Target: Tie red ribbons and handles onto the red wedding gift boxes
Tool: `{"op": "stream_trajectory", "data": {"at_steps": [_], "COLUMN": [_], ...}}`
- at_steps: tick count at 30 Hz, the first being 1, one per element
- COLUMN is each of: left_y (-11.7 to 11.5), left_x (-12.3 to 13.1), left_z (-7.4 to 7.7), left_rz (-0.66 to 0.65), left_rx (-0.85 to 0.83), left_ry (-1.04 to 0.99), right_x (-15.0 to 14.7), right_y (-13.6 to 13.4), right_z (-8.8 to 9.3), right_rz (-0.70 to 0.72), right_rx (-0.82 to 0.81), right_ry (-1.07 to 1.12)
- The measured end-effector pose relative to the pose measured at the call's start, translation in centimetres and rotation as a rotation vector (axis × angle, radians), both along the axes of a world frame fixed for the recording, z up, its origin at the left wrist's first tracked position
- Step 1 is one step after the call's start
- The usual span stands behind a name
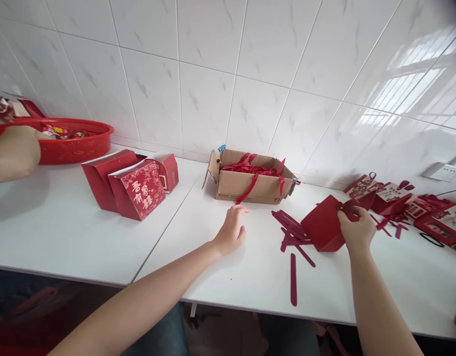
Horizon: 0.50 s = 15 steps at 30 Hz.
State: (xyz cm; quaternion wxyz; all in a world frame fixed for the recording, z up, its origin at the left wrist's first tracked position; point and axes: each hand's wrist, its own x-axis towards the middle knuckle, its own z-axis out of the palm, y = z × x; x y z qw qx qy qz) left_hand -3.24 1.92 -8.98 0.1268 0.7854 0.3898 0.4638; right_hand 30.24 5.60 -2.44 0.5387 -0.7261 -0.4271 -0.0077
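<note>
My right hand (357, 230) pinches the top edge of a plain red gift box (322, 225), standing over the right part of the table. My left hand (231, 231) is just in front of a cardboard box (246, 189). Its fingers are bent, with the thumb apart from them, at the lower end of a red ribbon (248, 190) that hangs over the box's front wall. More red ribbons fill that box. Dark red strips (290, 230) lie in a loose pile left of the gift box, and a single strip (294, 279) lies nearer the front edge.
Several red gift boxes (139, 190) stand on the left. Behind them is a red plastic basin (77, 148) with wrapped items, and another person's arm (15, 153) reaches across it. Decorated red boxes with handles (393, 198) line the right side against the tiled wall (209, 99).
</note>
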Motion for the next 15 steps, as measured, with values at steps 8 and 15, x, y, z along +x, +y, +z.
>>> {"op": "stream_trajectory", "data": {"at_steps": [8,15], "left_y": [0.2,0.9], "left_x": [0.1,0.2], "left_z": [-0.3,-1.2], "left_rz": [-0.020,-0.024], "left_rx": [-0.150,-0.282], "left_ry": [-0.016,-0.011], "right_x": [-0.5,1.6], "right_y": [1.3,4.3], "right_z": [0.4,0.0], "right_rz": [0.092,-0.040], "right_rx": [0.126,0.094], "right_ry": [-0.080,-0.083]}}
